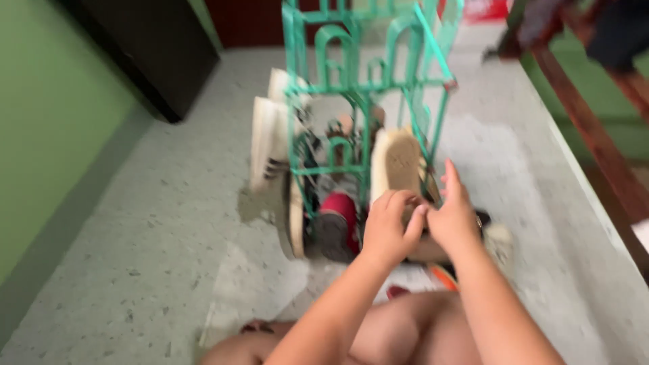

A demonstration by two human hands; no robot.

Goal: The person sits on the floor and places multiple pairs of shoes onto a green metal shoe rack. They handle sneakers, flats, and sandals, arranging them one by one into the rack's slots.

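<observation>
Both hands meet at the pale shoe [397, 162] standing sole-out in the green rack [365, 88]. Left hand [387, 226] curls on its edge; right hand [451, 220] steadies, fingers open. Blur hides the exact grip.

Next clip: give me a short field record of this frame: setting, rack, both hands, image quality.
setting: speckled floor, green wall on the left
rack: green wire shoe rack with shoes in it
left hand: fingers curled on a tan-soled shoe
right hand: fingers spread, beside the same shoe
quality: motion blur; grip details unclear
</observation>
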